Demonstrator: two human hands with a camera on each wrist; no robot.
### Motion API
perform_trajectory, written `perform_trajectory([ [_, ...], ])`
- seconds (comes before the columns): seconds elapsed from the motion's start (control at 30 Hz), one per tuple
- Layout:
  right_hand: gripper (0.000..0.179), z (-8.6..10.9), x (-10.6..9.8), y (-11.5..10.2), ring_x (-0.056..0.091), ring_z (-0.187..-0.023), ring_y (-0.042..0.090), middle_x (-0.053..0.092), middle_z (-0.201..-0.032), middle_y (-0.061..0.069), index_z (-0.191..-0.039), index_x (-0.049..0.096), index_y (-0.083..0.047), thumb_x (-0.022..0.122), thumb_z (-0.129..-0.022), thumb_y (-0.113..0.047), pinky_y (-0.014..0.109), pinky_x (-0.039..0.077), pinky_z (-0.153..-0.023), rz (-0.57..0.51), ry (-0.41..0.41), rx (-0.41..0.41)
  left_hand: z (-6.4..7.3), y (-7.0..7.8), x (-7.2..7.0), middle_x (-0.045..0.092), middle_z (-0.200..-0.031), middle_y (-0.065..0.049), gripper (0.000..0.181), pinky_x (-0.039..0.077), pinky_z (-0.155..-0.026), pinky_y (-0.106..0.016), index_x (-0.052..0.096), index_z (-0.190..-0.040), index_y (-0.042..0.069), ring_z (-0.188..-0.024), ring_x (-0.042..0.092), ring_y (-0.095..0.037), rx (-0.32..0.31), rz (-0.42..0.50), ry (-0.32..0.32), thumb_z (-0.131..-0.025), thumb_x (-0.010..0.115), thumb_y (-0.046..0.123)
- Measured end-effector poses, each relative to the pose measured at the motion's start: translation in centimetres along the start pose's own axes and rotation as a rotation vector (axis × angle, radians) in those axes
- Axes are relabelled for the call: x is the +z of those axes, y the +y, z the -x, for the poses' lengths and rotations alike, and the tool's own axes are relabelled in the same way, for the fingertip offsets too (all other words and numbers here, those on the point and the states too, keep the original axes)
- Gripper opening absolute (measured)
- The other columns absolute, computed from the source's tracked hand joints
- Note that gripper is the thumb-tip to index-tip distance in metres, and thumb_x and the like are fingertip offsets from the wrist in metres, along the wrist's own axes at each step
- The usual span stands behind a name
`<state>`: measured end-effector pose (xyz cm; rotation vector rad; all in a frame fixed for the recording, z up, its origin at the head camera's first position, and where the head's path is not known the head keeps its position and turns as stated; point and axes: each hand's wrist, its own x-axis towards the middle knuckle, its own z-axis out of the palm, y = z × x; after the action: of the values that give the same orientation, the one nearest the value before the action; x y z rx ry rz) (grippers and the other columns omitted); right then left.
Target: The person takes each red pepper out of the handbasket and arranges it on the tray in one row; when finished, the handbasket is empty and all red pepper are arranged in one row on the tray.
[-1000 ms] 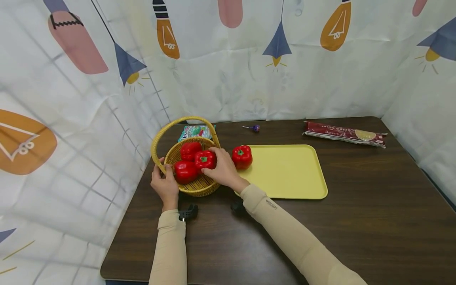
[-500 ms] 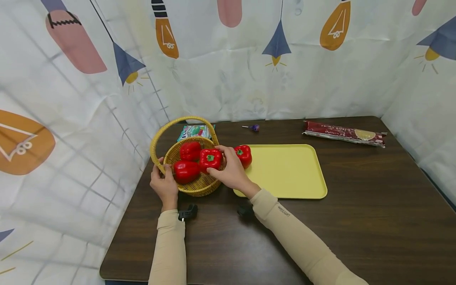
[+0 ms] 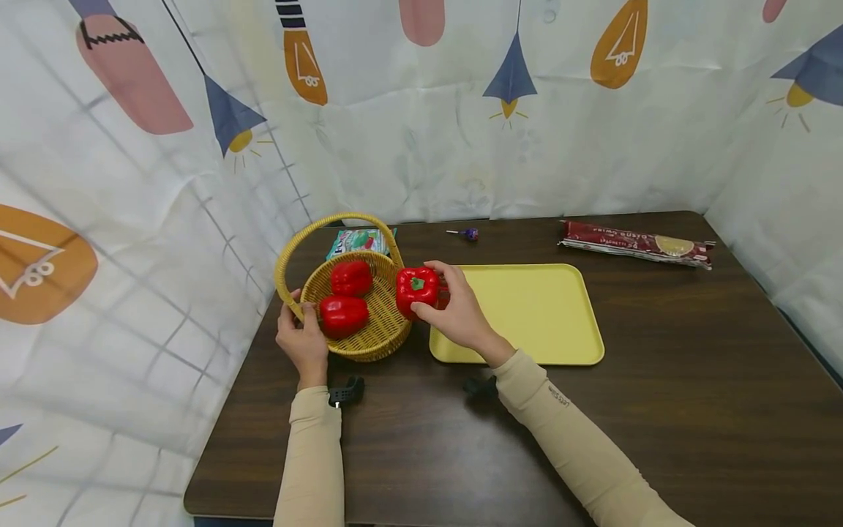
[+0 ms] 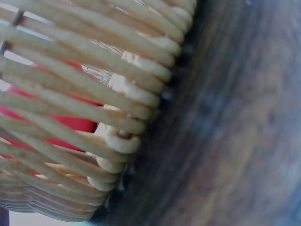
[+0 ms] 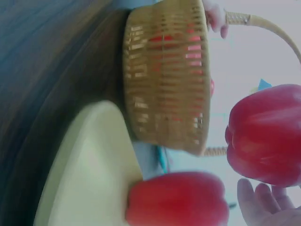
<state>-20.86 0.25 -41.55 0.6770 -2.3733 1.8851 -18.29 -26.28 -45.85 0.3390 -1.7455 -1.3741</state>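
Note:
My left hand (image 3: 303, 340) grips the yellow wicker basket (image 3: 378, 344) at its left side, where the arched handle meets the rim. Two red bell peppers (image 3: 345, 316) lie inside the basket. In my right hand (image 3: 461, 311) is another red bell pepper (image 3: 416, 289), held by thumb and fingers with its green stem showing. It hangs over the space between basket and yellow tray (image 3: 533, 315). One more red pepper (image 5: 178, 200) sits on the tray, mostly hidden behind my right hand in the head view. The left wrist view shows the woven basket wall (image 4: 70, 103) close up.
Behind the basket lies a teal candy packet (image 3: 358, 240). A small purple lollipop (image 3: 469, 234) is at the table's back edge, and a dark red spaghetti pack (image 3: 635, 245) at the back right. Printed curtains (image 3: 421, 146) hang behind the dark wooden table (image 3: 658, 402).
My right hand has carried the red bell pepper rightward out of the basket, past its right rim toward the tray. The left hand has kept its hold on the basket.

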Motion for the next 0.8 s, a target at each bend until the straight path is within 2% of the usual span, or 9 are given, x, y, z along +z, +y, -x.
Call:
perform_trajectory([
  [0.13,0.066,0.1,-1.4,0.1,0.052,-0.112,0.026,0.045,-0.13,0.007,-0.141,0.043,-0.017,0.074,-0.083,-0.022,0.04,0.055,-0.082,0.013,0.013,-0.015,0.0,0.1,0.0,0.066,-0.1,-0.027,0.028,0.045,-0.079,-0.019,0.065,-0.121,-0.001,-0.088,0.058,-0.004,-0.002,0.014,0.001,-0.096,0.059,0.011],
  [0.27,0.067,0.0,-2.8,0.1,0.049,-0.116,0.03,0.045,-0.13,0.011,-0.141,0.042,-0.013,0.075,-0.083,-0.019,0.046,0.05,-0.091,0.023,0.041,-0.024,0.0,0.1,0.0,0.065,-0.101,-0.028,0.029,0.045,-0.081,-0.02,0.064,-0.121,-0.002,-0.088,0.059,-0.007,-0.007,0.021,-0.004,-0.096,0.059,0.011],
  [0.43,0.071,-0.4,-4.5,0.1,0.047,-0.12,0.036,0.042,-0.134,0.017,-0.145,0.04,-0.007,0.075,-0.083,-0.014,0.051,0.045,-0.098,0.036,0.053,0.012,0.0,0.1,0.0,0.064,-0.101,-0.029,0.029,0.045,-0.08,-0.02,0.064,-0.121,-0.003,-0.089,0.06,-0.011,-0.005,0.029,-0.004,-0.096,0.059,0.01],
  [0.6,0.072,-0.8,-6.2,0.5,0.047,-0.12,0.038,0.042,-0.134,0.021,-0.144,0.039,0.0,0.076,-0.083,-0.011,0.055,0.043,-0.099,0.055,0.048,0.04,0.0,0.1,0.1,0.065,-0.098,-0.026,0.028,0.043,-0.081,-0.021,0.065,-0.12,-0.002,-0.088,0.058,-0.006,0.001,0.02,0.001,-0.096,0.059,0.01],
  [0.8,0.073,-0.6,-8.3,1.0,0.048,-0.12,0.034,0.043,-0.135,0.016,-0.144,0.042,-0.008,0.079,-0.082,-0.019,0.055,0.042,-0.1,0.077,0.048,0.048,0.0,0.1,0.1,0.066,-0.098,-0.024,0.028,0.043,-0.082,-0.022,0.066,-0.12,0.0,-0.089,0.058,-0.005,0.006,0.012,0.003,-0.096,0.06,0.012],
])
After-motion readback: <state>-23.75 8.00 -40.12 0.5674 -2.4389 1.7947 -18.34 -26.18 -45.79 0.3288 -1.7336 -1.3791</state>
